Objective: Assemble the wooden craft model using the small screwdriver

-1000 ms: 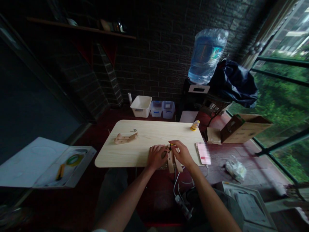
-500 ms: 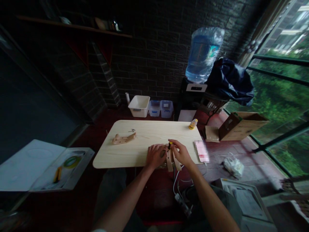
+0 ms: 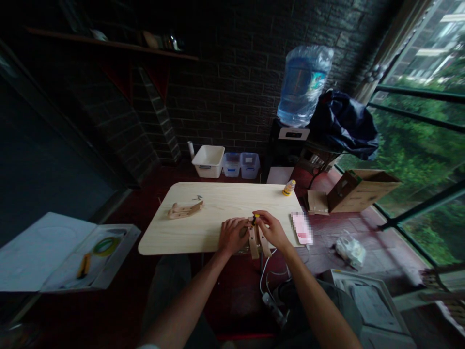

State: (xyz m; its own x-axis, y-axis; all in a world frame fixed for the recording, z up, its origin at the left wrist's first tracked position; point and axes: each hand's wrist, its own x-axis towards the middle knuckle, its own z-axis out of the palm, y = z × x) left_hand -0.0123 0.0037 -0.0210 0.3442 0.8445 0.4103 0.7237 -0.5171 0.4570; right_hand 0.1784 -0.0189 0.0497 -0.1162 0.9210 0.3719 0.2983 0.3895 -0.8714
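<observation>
At the table's front edge, my left hand (image 3: 233,236) is closed on a light wooden piece (image 3: 254,244), whose two arms jut over the edge. My right hand (image 3: 271,230) pinches a small screwdriver with a yellow and black handle (image 3: 255,219) above that piece. The screwdriver's tip is hidden by the fingers. A second wooden piece (image 3: 185,210) lies on the left part of the table, with small dark metal parts (image 3: 197,198) just behind it.
On the table (image 3: 218,192), a yellow-based bottle (image 3: 289,187) stands at the back right and a blurred pink item (image 3: 301,228) lies at the right edge. An open white case (image 3: 119,257) is at left. Bins (image 3: 209,162) and a water dispenser (image 3: 290,145) stand behind.
The whole view has shifted slightly. Both hands keep their places on the wooden piece, with the screwdriver still in my right hand.
</observation>
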